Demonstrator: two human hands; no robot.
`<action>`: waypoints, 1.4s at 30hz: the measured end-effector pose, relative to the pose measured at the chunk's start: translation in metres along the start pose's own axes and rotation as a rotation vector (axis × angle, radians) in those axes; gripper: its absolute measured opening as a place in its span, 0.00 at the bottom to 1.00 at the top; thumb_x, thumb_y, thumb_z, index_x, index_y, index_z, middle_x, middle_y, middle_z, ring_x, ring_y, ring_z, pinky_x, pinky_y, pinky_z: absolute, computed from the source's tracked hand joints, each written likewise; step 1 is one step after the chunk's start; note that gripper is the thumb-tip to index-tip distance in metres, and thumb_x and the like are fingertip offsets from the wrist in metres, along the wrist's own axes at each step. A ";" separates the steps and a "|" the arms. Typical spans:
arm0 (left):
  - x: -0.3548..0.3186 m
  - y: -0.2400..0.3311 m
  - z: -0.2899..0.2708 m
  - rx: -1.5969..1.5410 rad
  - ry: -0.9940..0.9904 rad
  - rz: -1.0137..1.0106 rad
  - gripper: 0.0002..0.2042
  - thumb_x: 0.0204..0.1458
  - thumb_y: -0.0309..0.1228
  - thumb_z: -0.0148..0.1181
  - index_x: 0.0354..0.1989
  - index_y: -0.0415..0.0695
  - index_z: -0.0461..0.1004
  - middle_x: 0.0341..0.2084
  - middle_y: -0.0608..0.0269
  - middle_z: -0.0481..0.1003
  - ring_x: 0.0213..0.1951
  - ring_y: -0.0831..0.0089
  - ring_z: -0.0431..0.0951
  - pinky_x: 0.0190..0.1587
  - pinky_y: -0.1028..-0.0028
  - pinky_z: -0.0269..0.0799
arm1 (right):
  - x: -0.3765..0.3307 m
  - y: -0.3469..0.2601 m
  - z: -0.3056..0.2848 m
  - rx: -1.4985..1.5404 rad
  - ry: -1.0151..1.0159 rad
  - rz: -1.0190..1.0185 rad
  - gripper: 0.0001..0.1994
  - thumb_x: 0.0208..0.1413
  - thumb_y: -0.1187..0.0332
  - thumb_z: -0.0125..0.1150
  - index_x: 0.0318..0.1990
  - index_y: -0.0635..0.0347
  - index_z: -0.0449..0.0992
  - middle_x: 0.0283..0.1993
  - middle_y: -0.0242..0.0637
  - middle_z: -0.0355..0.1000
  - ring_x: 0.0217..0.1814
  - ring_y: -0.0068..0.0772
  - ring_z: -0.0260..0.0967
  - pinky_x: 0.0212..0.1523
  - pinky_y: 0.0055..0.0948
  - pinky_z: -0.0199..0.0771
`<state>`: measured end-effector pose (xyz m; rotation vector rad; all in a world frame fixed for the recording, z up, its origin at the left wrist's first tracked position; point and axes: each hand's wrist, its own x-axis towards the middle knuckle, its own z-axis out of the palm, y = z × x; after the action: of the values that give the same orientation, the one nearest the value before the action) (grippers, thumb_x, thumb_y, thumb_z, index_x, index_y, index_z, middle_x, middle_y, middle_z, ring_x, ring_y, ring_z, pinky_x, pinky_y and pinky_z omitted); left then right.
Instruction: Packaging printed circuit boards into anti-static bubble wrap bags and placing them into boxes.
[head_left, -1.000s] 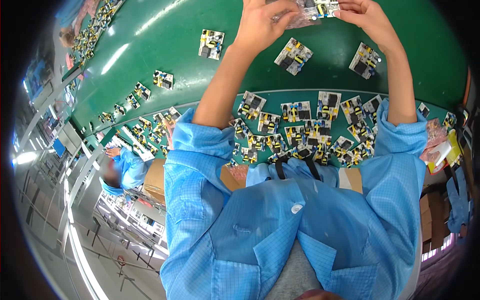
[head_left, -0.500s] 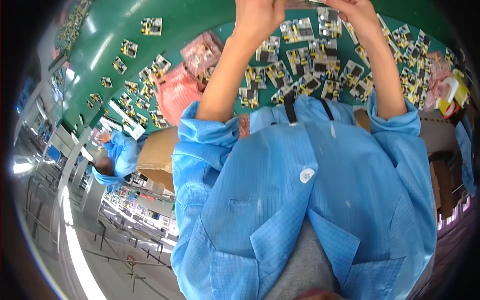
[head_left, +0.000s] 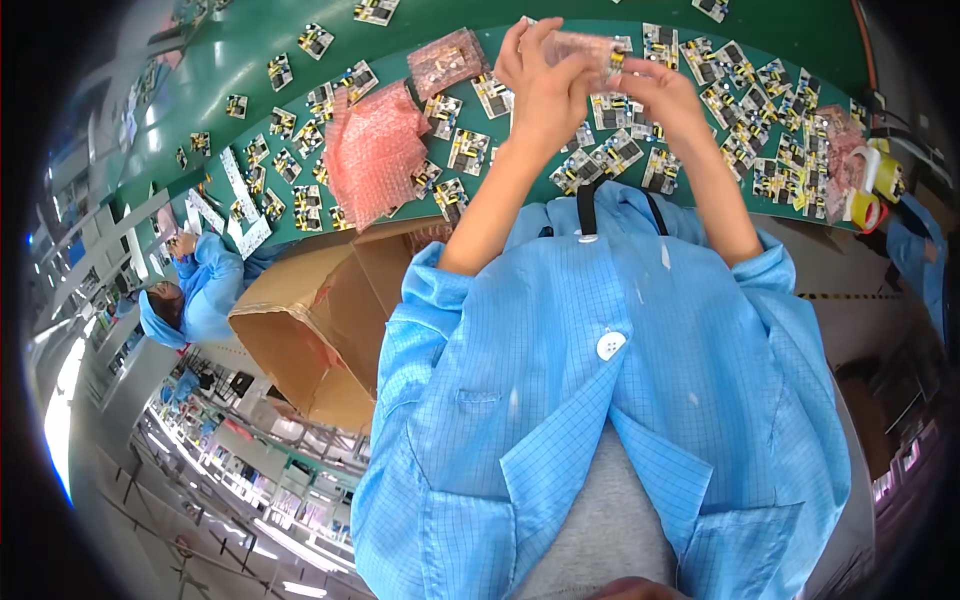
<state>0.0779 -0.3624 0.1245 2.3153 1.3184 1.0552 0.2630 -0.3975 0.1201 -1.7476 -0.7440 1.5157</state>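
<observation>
Above the green bench, my left hand [head_left: 545, 90] is closed around a small pink bubble-wrap bag [head_left: 578, 46]. From the other side, my right hand [head_left: 664, 98] pinches a circuit board [head_left: 617, 60] at the bag's right end. Most of that board is hidden by the wrap and my fingers, so how deep it sits in the bag cannot be made out. Beneath and around both hands lie loose circuit boards with yellow and black parts. To the left rest a pile of pink bubble-wrap bags [head_left: 375, 155] and a wrapped circuit board [head_left: 445, 65].
Many more boards [head_left: 745, 100] spread across the right of the green bench [head_left: 240, 60]. Tape rolls [head_left: 868, 210] sit at the right end, beside more pink wrap [head_left: 838, 150]. An open cardboard box [head_left: 300, 300] stands below the bench's left edge. A co-worker in blue [head_left: 205, 285] works farther left.
Both hands have come down from the top edge, nearer to me, bringing the bubble-wrap bag into view. The view has shifted, showing more of the cardboard box.
</observation>
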 end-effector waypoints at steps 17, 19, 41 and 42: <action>-0.042 -0.009 -0.069 -0.815 0.122 -0.598 0.19 0.60 0.33 0.58 0.59 0.43 0.66 0.65 0.46 0.59 0.67 0.58 0.60 0.63 0.63 0.62 | -0.053 0.018 0.034 0.226 -0.223 -0.031 0.22 0.53 0.67 0.70 0.55 0.63 0.74 0.33 0.24 0.76 0.23 0.09 0.56 0.23 0.14 0.51; -0.032 -0.005 -0.089 -0.997 0.076 -1.002 0.18 0.66 0.37 0.49 0.59 0.39 0.64 0.56 0.50 0.71 0.59 0.63 0.71 0.60 0.65 0.68 | -0.049 0.017 0.035 0.289 -0.248 -0.026 0.22 0.53 0.68 0.69 0.55 0.63 0.73 0.34 0.24 0.76 0.24 0.09 0.57 0.23 0.15 0.52; -0.056 -0.043 -0.014 -1.161 -0.420 -0.819 0.14 0.59 0.28 0.57 0.51 0.37 0.72 0.46 0.56 0.77 0.44 0.65 0.81 0.44 0.66 0.83 | 0.001 0.007 0.029 0.391 -0.803 -0.057 0.19 0.52 0.78 0.66 0.49 0.57 0.65 0.43 0.41 0.81 0.43 0.20 0.77 0.38 0.17 0.73; -0.054 -0.036 -0.012 -1.165 -0.427 -0.822 0.14 0.59 0.28 0.57 0.51 0.37 0.72 0.46 0.56 0.77 0.44 0.65 0.81 0.44 0.66 0.83 | 0.001 0.010 0.028 0.386 -0.811 -0.093 0.19 0.52 0.79 0.65 0.49 0.58 0.65 0.43 0.43 0.80 0.44 0.23 0.78 0.42 0.19 0.76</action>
<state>0.0292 -0.3891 0.0885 0.9093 0.9056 0.6618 0.2358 -0.3988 0.1095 -0.7754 -0.8165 2.1420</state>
